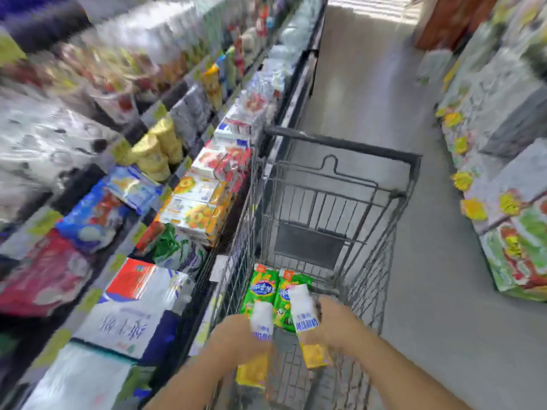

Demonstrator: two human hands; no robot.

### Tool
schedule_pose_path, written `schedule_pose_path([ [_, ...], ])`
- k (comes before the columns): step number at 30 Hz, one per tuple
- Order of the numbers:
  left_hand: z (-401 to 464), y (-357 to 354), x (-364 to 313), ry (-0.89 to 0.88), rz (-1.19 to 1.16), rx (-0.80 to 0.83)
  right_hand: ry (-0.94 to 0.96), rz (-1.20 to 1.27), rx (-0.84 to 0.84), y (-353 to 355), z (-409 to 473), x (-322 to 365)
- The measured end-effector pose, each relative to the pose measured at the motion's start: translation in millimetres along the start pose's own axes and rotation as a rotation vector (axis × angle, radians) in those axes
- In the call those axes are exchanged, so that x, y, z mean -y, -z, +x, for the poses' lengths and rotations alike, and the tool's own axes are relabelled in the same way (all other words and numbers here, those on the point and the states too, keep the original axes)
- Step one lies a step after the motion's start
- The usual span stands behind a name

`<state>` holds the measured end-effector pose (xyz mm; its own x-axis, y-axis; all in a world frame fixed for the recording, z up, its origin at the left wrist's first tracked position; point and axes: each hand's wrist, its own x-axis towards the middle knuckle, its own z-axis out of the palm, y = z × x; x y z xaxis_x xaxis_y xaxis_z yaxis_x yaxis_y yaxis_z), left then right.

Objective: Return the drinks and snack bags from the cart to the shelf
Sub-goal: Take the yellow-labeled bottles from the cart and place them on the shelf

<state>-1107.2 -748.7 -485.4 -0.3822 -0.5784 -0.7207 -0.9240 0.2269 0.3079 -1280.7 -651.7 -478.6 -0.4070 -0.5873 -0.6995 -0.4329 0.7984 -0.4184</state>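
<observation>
While both arms reach into the wire cart [367, 220], the left hand [236, 335] grips one white bottle [262, 319] and the right hand [337, 324] another white bottle [303, 309]; beyond, two green snack bags [278, 294] lie inside, the shelf [189, 184] at nine o'clock.

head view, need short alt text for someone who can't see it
Two hands each grip a white drink bottle over a wire shopping cart: left hand, right hand. Two green snack bags lie in the cart, beside stocked shelves on the left.
</observation>
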Motion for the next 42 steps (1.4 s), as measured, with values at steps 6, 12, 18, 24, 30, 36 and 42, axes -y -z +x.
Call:
schedule_pose_path([
  [6, -120.7, 62.5, 19.9, 0.037, -0.146, -0.312, 0.328, -0.075, -0.048, 39.0, -88.2, 70.0],
  [12, -269.6, 78.7, 76.6, 0.125, -0.336, -0.601, 0.688, -0.124, 0.044, 20.3, -195.4, 142.1],
  [18, -421.7, 44.2, 166.2, 0.348, -0.468, -0.864, 0.953, -0.21, 0.217, -64.6, -299.1, 198.2],
  [24, -577.5, -35.9, 256.5, 0.561, -0.609, -1.058, 1.205, -0.354, 0.369, -193.7, -431.4, 235.1],
  [30, -743.7, -139.4, 362.3, 0.754, -0.669, -1.15, 1.377, -0.414, 0.534, -355.5, -599.3, 240.3],
  [36, -882.1, -234.9, 452.9, 0.844, -0.693, -1.25, 1.446, -0.417, 0.673, -492.7, -740.5, 227.1],
  [42, -961.5, -288.5, 523.9, 0.915, -0.705, -1.304, 1.525, -0.409, 0.739, -588.6, -837.5, 229.5],
])
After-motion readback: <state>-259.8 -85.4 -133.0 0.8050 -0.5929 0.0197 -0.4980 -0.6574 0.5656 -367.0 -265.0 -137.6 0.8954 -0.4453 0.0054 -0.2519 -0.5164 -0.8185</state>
